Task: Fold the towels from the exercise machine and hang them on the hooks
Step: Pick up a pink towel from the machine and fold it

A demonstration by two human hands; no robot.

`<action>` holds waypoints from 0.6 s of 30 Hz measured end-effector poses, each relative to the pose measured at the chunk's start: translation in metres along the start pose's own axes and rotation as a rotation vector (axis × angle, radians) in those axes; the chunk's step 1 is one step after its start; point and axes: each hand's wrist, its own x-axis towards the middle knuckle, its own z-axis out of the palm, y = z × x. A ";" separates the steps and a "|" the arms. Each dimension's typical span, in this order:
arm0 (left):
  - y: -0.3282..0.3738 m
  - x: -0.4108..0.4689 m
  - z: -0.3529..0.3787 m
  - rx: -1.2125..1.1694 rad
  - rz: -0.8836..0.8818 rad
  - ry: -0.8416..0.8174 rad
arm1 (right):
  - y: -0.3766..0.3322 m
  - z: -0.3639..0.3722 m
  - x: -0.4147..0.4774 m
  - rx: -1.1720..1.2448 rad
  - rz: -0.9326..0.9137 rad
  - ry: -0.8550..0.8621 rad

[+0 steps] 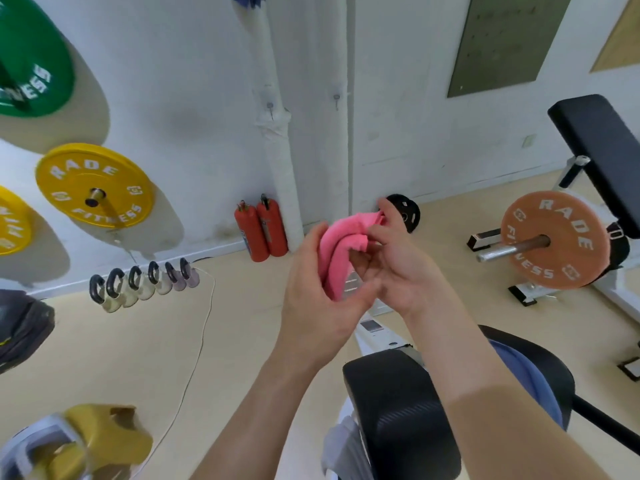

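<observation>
A small pink towel point(341, 244) is bunched and folded between both my hands, held up in front of the white wall. My left hand point(317, 292) cups it from the left and below. My right hand point(398, 261) pinches its upper right edge with thumb and fingers. Two small metal hooks, the left hook point(270, 108) and the right hook point(336, 98), are fixed on the wall above the towel, both bare. A blue towel point(530, 379) lies draped over the black padded seat point(398, 410) of the exercise machine below my arms. A strip of blue cloth point(251, 0) shows at the top edge.
Two red fire extinguishers point(261, 230) stand at the wall's foot beside a white pipe point(277, 133). Yellow and green weight plates point(95, 187) hang at left, kettlebells point(142, 284) line the floor, and an orange plate point(554, 237) sits on a bench at right. A white cable point(204, 327) crosses the floor.
</observation>
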 end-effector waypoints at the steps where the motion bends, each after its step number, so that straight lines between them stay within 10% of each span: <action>1: 0.003 0.004 -0.002 0.081 0.011 0.048 | 0.002 0.004 -0.002 -0.040 0.026 -0.037; 5: 0.004 0.018 -0.031 0.294 0.049 0.054 | -0.007 0.003 -0.009 -0.167 0.154 -0.248; 11: 0.011 0.045 -0.082 0.601 0.030 -0.107 | -0.028 0.013 -0.022 -1.702 -0.192 -0.168; 18: 0.016 0.059 -0.125 0.554 0.038 -0.223 | 0.037 0.065 -0.012 -1.509 -0.523 -0.308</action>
